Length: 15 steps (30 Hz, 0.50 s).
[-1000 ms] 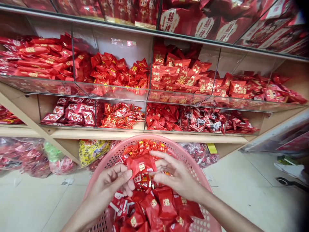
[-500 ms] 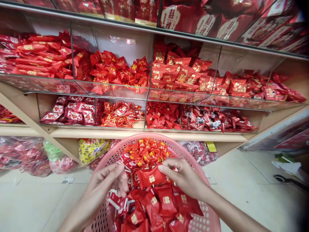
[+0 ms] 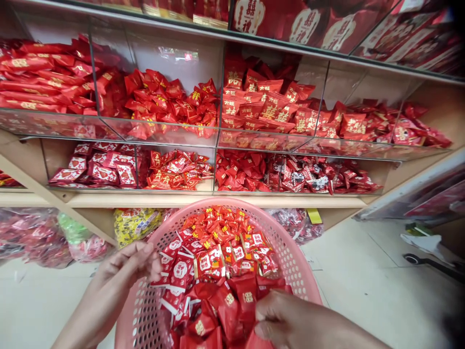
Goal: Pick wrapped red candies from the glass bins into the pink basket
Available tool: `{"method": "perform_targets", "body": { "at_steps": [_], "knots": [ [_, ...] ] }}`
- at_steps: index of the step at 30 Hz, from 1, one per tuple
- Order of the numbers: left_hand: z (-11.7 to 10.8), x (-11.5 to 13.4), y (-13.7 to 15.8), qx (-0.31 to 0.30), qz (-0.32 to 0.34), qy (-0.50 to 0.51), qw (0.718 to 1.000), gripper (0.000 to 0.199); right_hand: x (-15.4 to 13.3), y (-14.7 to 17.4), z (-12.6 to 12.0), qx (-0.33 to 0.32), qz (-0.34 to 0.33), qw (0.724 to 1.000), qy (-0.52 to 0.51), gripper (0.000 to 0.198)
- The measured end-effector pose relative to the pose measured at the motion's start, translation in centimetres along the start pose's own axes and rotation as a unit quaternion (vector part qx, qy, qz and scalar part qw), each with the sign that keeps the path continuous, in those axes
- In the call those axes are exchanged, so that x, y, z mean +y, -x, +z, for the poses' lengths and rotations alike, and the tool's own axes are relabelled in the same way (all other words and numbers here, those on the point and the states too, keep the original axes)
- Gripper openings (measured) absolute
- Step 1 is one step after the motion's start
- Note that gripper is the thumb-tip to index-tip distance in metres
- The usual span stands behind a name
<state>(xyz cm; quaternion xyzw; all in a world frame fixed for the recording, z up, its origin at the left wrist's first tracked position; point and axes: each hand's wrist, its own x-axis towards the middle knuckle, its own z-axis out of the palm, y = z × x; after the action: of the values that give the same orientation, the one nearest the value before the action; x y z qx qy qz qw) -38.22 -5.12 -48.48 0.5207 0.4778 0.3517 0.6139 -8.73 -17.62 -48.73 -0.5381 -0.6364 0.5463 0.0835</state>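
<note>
A pink perforated plastic basket (image 3: 305,276) is full of wrapped sweets. My right hand (image 3: 290,317) is down among the larger red packets (image 3: 228,303) at the near side, slightly blurred. Its thumb and fingers are bent round a red packet (image 3: 259,341), only partly visible. My left hand (image 3: 131,271) hovers at the basket's left rim beside the red-and-white lollipops (image 3: 179,269), fingers loosely bent and holding nothing visible. Gold-edged sweets (image 3: 209,262) lie mid-basket, and small red twisted sweets (image 3: 218,224) fill the far end.
Ahead stands a wooden shelf (image 3: 119,200) with clear dividers, its compartments holding red sweets (image 3: 269,104). Bags of sweets, one yellow (image 3: 136,225), sit beneath it on the tiled floor (image 3: 348,281). A black wheeled leg (image 3: 417,259) is at the right.
My right hand has moved down toward the near side from mid-basket, where it held up a red packet; the gold-edged sweets are now uncovered. My left hand has drawn away to the left.
</note>
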Motion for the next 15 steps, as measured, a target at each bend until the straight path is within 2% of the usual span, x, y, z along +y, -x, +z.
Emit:
{"method": "perform_targets", "body": {
  "at_steps": [3,6,8,12,15],
  "knots": [
    [-0.4,0.2,0.0,0.012,0.006,-0.02,1.0,0.035,0.6,-0.4,0.8,-0.005,0.02,0.996,0.086,0.022],
    [-0.9,0.1,-0.1,0.033,0.009,-0.027,0.999,0.036,0.9,-0.8,1.2,0.023,0.037,0.979,0.201,0.019],
    [-1.4,-0.2,-0.3,0.045,0.012,-0.016,0.999,0.034,1.1,-0.9,1.3,0.013,0.045,0.969,0.244,0.017],
    [-2.8,-1.2,-0.7,0.057,0.017,-0.005,0.998,0.029,1.2,-0.5,1.1,-0.01,0.061,0.958,0.28,0.016],
    [-3.7,-2.2,-1.2,0.098,0.027,-0.028,0.994,0.025,0.6,0.4,-0.2,0.012,0.074,0.964,0.256,0.02]
  ]
}}
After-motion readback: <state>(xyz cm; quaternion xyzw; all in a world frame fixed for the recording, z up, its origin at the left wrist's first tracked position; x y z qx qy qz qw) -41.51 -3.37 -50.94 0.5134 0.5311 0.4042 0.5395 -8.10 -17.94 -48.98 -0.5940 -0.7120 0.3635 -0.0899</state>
